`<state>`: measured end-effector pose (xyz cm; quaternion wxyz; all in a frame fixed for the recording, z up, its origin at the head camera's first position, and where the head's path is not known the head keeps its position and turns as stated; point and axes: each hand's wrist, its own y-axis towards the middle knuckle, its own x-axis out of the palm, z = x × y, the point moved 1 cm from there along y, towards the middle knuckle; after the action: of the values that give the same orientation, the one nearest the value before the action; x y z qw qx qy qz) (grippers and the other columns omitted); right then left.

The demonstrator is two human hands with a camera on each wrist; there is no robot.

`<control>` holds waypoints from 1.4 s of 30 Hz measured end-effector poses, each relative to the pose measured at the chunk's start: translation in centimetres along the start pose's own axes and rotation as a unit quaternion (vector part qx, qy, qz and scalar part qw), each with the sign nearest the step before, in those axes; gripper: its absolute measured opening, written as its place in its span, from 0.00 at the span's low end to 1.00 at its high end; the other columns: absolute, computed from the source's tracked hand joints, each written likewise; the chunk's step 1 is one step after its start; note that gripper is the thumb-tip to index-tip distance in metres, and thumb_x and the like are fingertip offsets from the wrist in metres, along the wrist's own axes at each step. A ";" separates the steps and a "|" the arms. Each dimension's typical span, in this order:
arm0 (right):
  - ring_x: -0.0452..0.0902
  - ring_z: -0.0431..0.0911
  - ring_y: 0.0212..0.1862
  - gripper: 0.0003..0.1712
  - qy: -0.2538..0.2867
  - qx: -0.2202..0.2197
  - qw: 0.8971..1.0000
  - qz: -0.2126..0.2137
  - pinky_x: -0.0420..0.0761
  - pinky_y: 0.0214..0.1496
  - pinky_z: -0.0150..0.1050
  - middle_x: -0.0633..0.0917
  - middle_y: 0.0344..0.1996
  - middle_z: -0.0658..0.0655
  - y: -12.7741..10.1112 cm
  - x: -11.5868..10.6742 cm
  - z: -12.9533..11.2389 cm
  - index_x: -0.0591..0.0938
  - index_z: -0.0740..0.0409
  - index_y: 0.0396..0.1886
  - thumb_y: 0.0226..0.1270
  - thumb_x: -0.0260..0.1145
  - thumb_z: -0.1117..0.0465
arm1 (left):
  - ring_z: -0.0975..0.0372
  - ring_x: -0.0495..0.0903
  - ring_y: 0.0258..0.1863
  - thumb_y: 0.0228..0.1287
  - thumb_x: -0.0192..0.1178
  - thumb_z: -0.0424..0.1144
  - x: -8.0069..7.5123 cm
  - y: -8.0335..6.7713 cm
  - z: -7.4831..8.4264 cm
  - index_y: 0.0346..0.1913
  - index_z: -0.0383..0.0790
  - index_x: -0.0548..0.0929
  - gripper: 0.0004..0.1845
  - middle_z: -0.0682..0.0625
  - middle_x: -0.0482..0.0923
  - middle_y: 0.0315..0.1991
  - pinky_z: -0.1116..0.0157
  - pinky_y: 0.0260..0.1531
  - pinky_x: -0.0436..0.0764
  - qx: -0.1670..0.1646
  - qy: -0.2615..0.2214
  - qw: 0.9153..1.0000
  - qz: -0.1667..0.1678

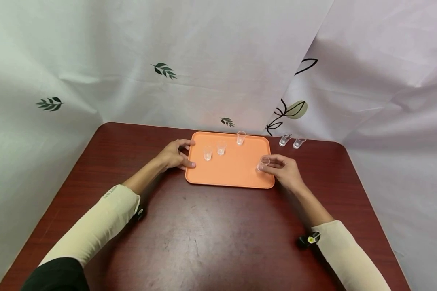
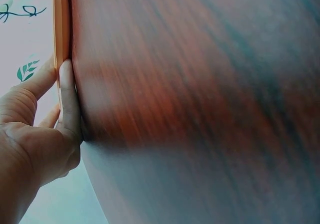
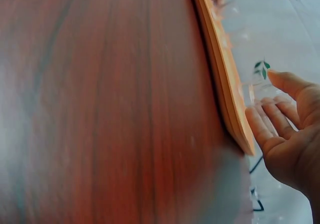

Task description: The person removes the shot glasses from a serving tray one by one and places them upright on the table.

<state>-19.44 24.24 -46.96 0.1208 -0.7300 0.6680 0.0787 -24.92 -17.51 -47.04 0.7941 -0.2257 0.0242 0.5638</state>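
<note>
An orange tray (image 1: pixel 233 171) lies flat on a dark red wooden table (image 1: pixel 204 234). Three small clear plastic cups stand upright on the tray: one at the left (image 1: pixel 207 152), one beside it (image 1: pixel 221 147), one at the far edge (image 1: pixel 241 138). My right hand (image 1: pixel 276 166) pinches a fourth clear cup (image 1: pixel 263 163) over the tray's right side; in the right wrist view that hand (image 3: pixel 290 134) curls beside the tray's rim (image 3: pixel 225 84). My left hand (image 1: pixel 176 155) rests against the tray's left edge, thumb (image 2: pixel 67 99) lying along the rim (image 2: pixel 61 24).
Two more clear cups (image 1: pixel 285 140) (image 1: pixel 298 142) stand on the table just past the tray's far right corner. A white curtain with leaf prints (image 1: pixel 164 69) closes in the table at the back and sides. Bare table lies between my arms.
</note>
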 end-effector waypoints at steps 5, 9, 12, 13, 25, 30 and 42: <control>0.92 0.30 0.47 0.30 -0.001 -0.001 1.000 0.019 0.90 0.49 0.23 0.94 0.44 0.38 0.1 -1.6 0.0 0.88 0.66 0.67 0.70 0.86 0.60 | 0.63 0.90 0.40 0.59 0.83 0.20 -0.1 -0.2 0.1 0.85 0.41 0.72 0.52 0.37 0.67 0.69 0.61 0.36 0.97 -0.004 -0.001 1.000 0.001; 0.92 0.29 0.46 0.30 0.007 -0.012 0.999 0.033 0.90 0.49 0.22 0.94 0.42 0.35 0.2 -2.7 0.0 0.88 0.68 0.68 0.70 0.85 0.62 | 0.63 0.90 0.39 0.59 0.83 0.20 -0.1 -0.1 0.1 0.85 0.40 0.72 0.52 0.36 0.67 0.70 0.61 0.36 0.97 -0.002 -0.002 1.000 0.000; 0.93 0.29 0.45 0.29 0.013 -0.022 0.999 0.042 0.91 0.50 0.22 0.94 0.41 0.35 0.4 -3.6 0.1 0.87 0.71 0.68 0.70 0.84 0.64 | 0.63 0.90 0.39 0.59 0.83 0.20 -0.1 0.0 0.1 0.85 0.40 0.72 0.52 0.36 0.68 0.70 0.61 0.36 0.97 -0.001 0.000 1.000 0.000; 0.93 0.29 0.45 0.29 0.018 -0.024 0.999 0.044 0.91 0.51 0.23 0.94 0.41 0.35 0.4 -3.9 0.2 0.87 0.71 0.68 0.70 0.84 0.65 | 0.63 0.90 0.39 0.59 0.83 0.20 -0.1 0.0 0.0 0.85 0.40 0.72 0.52 0.36 0.68 0.70 0.61 0.36 0.97 -0.001 0.001 1.000 0.000; 0.91 0.27 0.43 0.31 0.046 -0.007 0.994 0.099 0.90 0.48 0.20 0.94 0.38 0.33 1.2 -7.0 0.9 0.84 0.76 0.69 0.70 0.83 0.68 | 0.63 0.91 0.39 0.59 0.82 0.19 0.1 0.0 0.0 0.85 0.40 0.71 0.52 0.36 0.67 0.69 0.61 0.36 0.97 0.001 -0.010 1.000 -0.003; 0.91 0.27 0.41 0.31 0.064 -0.001 0.990 0.124 0.90 0.46 0.20 0.94 0.35 0.35 1.7 -8.1 1.5 0.84 0.76 0.69 0.68 0.82 0.71 | 0.63 0.91 0.39 0.59 0.82 0.20 0.1 0.0 0.0 0.85 0.40 0.71 0.52 0.36 0.68 0.69 0.61 0.35 0.97 0.000 -0.006 1.000 -0.001; 0.88 0.26 0.40 0.28 0.077 0.051 0.977 0.192 0.89 0.44 0.19 0.92 0.34 0.34 2.4 -10.1 2.7 0.87 0.68 0.67 0.69 0.82 0.71 | 0.63 0.90 0.38 0.59 0.82 0.19 0.1 -0.1 0.0 0.85 0.40 0.72 0.51 0.36 0.68 0.69 0.61 0.34 0.97 0.002 -0.005 1.000 0.000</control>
<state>-22.65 34.47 -46.91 0.0886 -0.5849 0.8062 0.0100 -24.81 -17.38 -47.02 0.7945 -0.2209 0.0213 0.5652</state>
